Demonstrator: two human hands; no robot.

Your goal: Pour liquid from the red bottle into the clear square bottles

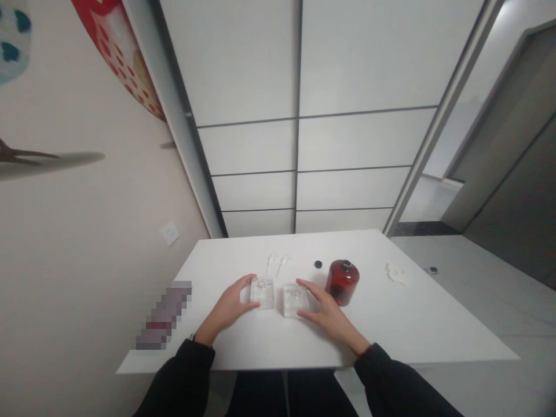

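Note:
Two clear, square, glass-like bottles stand side by side on the white table [391, 324], each with a round opening on top. My left hand [232, 304] grips the left clear bottle [263, 293] from its outer side, thumb in front and fingers behind. Around the right clear bottle [294, 301] my right hand [328, 310] is curled in the same way. Just behind them lie two pale, see-through pieces [278, 262] with thin stems; their kind is too faint to tell. A red-brown bottle [343, 284] with an uncapped neck stands right of my right hand.
A small black cap [318, 264] lies behind the red-brown bottle. Crumpled white tissue [396, 273] rests on the table's right side. At the left edge is a pixelated flat item [165, 318]. White panelled doors [252, 150] rise behind the table, a wall at left.

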